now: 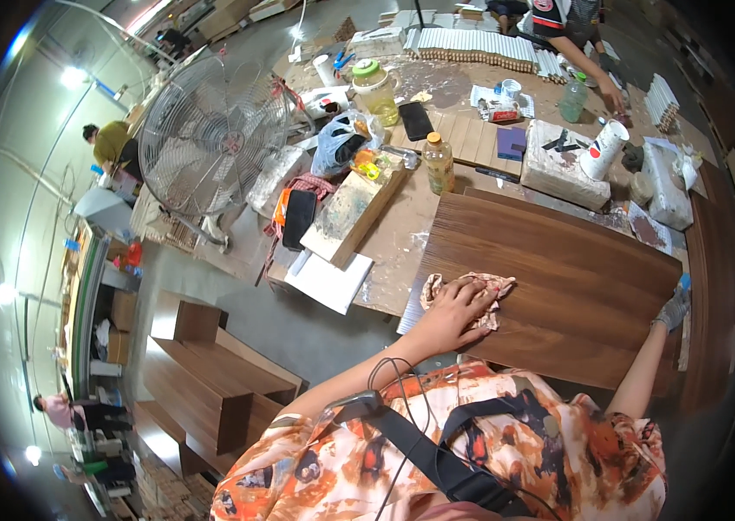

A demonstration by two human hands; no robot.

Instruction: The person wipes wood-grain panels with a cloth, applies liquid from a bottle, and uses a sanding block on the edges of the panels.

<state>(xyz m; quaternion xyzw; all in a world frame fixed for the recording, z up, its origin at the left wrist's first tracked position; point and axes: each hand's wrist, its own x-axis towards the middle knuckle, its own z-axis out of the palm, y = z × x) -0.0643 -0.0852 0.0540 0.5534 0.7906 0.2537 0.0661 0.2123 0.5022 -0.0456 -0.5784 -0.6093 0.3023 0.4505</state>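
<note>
A dark brown wood-grain panel lies in front of me on the worktable. My left hand, bare, presses a crumpled pink-and-white patterned cloth against the panel's left part, its fingers bent over the fabric. At the panel's right edge is my right hand, in a grey glove with blue fingertips. It is closed on that edge, though its fingers show only in part.
Beyond the panel stand an amber bottle, a foam block and a white cup. A wooden block, a phone and a large fan are left. Brown shelf units stand lower left. Another person's arm reaches in at the far side.
</note>
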